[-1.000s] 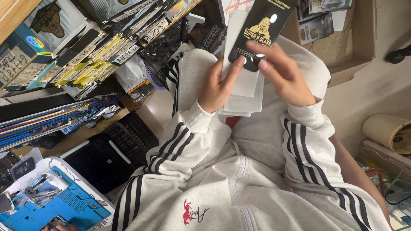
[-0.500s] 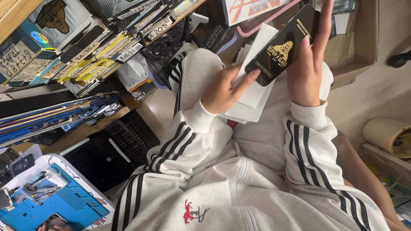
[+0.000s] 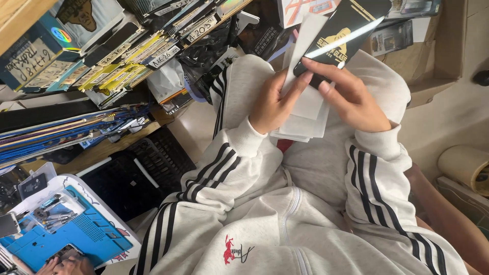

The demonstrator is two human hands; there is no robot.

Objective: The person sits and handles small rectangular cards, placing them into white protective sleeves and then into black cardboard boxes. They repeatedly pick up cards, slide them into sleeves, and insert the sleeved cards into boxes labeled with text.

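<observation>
1. The right hand (image 3: pixel 351 99) grips the lower end of a black packet with a gold emblem (image 3: pixel 346 33), thumb and fingers closed round it, tilting it upward above the lap.
2. The left hand (image 3: pixel 275 102) pinches a white slip (image 3: pixel 304 46) rising beside the black packet, and rests on a small stack of white sleeves (image 3: pixel 305 119) lying on the grey tracksuit.
3. To the left, a shelf (image 3: pixel 102 147) carries rows of flat packets with yellow and white label strips (image 3: pixel 127 56), slanting.
4. Lower left sits a blue work mat (image 3: pixel 86 234) with small tools.
5. At the right edge stands a tan tape roll (image 3: pixel 466 165).
</observation>
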